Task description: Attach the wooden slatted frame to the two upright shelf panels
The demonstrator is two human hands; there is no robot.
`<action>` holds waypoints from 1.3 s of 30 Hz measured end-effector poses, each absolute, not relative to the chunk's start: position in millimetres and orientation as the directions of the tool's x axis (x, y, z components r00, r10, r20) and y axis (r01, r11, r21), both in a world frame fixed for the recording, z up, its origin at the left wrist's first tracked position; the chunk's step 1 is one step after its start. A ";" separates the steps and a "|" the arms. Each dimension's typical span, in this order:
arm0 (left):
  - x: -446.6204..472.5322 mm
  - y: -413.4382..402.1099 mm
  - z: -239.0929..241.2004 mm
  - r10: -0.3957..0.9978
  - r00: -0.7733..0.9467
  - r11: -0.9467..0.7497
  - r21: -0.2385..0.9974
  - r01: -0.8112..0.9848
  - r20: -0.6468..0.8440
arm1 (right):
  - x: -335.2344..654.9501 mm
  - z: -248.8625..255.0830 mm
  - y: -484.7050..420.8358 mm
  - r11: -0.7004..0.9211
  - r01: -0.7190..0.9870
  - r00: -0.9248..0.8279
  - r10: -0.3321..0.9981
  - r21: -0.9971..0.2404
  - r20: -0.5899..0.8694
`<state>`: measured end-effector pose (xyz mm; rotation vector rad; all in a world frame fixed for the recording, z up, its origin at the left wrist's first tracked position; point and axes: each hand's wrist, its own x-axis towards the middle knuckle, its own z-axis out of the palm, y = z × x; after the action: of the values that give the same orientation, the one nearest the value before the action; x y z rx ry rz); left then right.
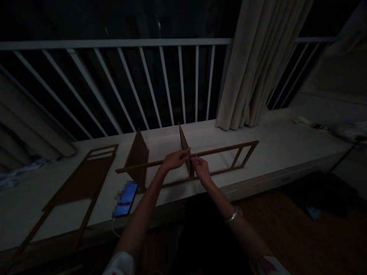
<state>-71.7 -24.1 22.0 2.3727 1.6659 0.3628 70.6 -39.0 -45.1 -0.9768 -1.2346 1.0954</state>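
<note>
A partly assembled wooden shelf frame (220,151) lies on its side on the white ledge, with two brown shelf boards (137,156) (184,139) standing across it. My left hand (174,159) is closed around the upper rail, by the joint with the right-hand board. Close beside it, my right hand (201,170) pinches a short, thin, pale metal rod (196,156) at that same joint; it resembles a hex key, but is too small and dark to be certain. Both sets of fingertips nearly meet and partly hide the joint.
Another wooden side frame with a panel (83,175) lies on the ledge (272,141) at left. A lit phone (125,199) with a white cable rests near the front edge. White railings (160,84) and a beige curtain (258,65) stand behind. Dark cloth (321,194) lies on the floor at right.
</note>
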 end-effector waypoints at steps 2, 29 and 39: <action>-70.8 -26.2 21.0 0.931 0.339 -0.363 0.264 0.894 0.131 | 70.9 -46.7 -38.1 0.241 -0.047 0.017 0.970 -0.969 0.241; -68.8 -39.2 25.2 0.918 0.367 -0.395 0.252 0.884 0.150 | 71.6 -47.1 -38.8 0.205 -0.069 0.006 0.979 -0.976 0.205; -65.4 -38.3 22.2 0.935 0.305 -0.347 0.279 0.896 0.181 | 70.7 -51.5 -35.1 0.210 -0.097 -0.063 0.974 -0.973 0.216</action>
<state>-65.4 -38.3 22.2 2.4344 1.7172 0.4732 70.7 -35.1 -51.5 -0.9495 -1.2892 1.1421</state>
